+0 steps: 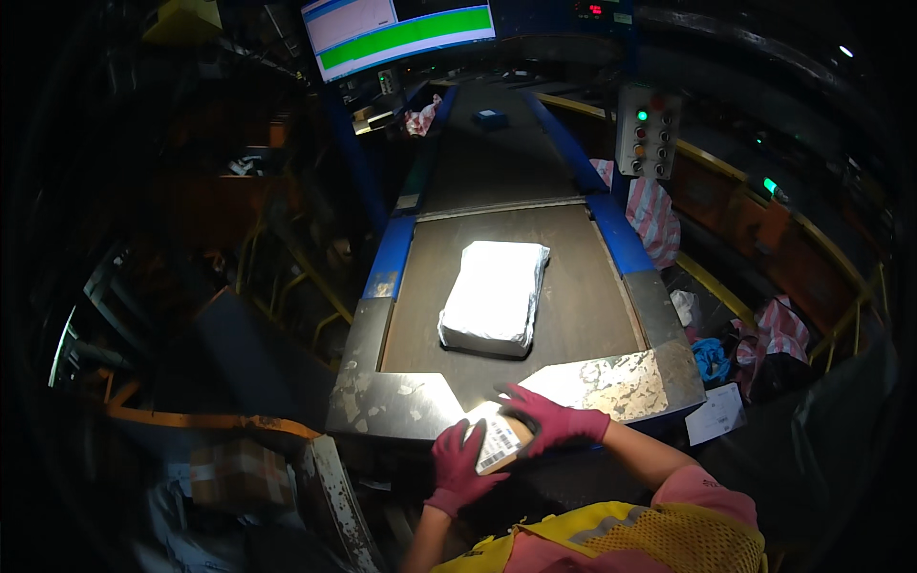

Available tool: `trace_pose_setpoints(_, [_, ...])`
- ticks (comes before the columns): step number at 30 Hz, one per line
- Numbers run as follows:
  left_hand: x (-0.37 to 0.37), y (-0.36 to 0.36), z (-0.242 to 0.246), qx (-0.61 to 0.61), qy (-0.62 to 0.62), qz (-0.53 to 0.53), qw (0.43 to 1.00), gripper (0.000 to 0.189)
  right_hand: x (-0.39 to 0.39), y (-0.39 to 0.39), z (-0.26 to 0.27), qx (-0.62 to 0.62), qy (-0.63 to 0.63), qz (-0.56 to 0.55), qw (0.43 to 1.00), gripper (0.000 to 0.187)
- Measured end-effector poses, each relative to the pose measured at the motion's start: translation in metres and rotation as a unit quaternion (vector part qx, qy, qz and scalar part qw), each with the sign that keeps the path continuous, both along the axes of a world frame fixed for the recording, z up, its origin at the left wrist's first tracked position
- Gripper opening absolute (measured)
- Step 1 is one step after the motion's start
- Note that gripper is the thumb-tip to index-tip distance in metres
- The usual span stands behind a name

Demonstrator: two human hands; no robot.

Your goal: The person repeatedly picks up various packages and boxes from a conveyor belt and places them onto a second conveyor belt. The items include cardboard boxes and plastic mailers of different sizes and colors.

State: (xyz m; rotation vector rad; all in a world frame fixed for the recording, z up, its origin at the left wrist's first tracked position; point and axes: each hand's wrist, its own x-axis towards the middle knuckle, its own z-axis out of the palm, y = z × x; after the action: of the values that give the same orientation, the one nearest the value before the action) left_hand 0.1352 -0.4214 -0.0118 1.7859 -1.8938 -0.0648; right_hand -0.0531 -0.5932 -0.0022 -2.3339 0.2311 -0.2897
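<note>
Both my hands wear dark red work gloves. A small cardboard box (501,445) with a white barcode label is held between them at the near edge of a belt conveyor (573,301). My left hand (462,458) grips the box's left side, and my right hand (548,419) grips its right and far side. Beyond them, a white wrapped parcel (494,294) lies on the belt, brightly lit, its top washed out. Farther up the conveyor sits a small blue parcel (490,119).
Worn metal plates (390,405) frame the belt's near end. A control panel (647,136) stands right, a monitor (401,32) above. Striped sacks (653,222) lie along the right side. Lower left are a taped carton (240,474) and an orange rail (215,419).
</note>
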Motion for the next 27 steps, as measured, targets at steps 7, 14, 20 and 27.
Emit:
trace_pose_setpoints(7, [0.001, -0.063, 0.018, 0.044, 0.024, -0.284, 0.957, 0.094, -0.06, 0.044, 0.011, -0.021, 0.015, -0.124, 0.992, 0.109])
trace_pose_setpoints(14, [-0.032, -0.041, -0.002, -0.073, 0.009, -0.08, 0.994, 0.087, -0.088, 0.061, -0.017, -0.046, -0.06, -0.254, 0.964, 0.099])
trace_pose_setpoints(20, [-0.056, 0.055, -0.035, -0.142, 0.108, 0.165, 0.97, 0.06, -0.04, 0.011, -0.056, -0.046, -0.161, -0.292, 0.942, 0.102])
trace_pose_setpoints(27, [-0.017, 0.155, -0.01, -0.211, -0.098, 0.336, 0.913, 0.053, 0.067, -0.122, -0.108, -0.086, -0.187, -0.434, 0.877, 0.098])
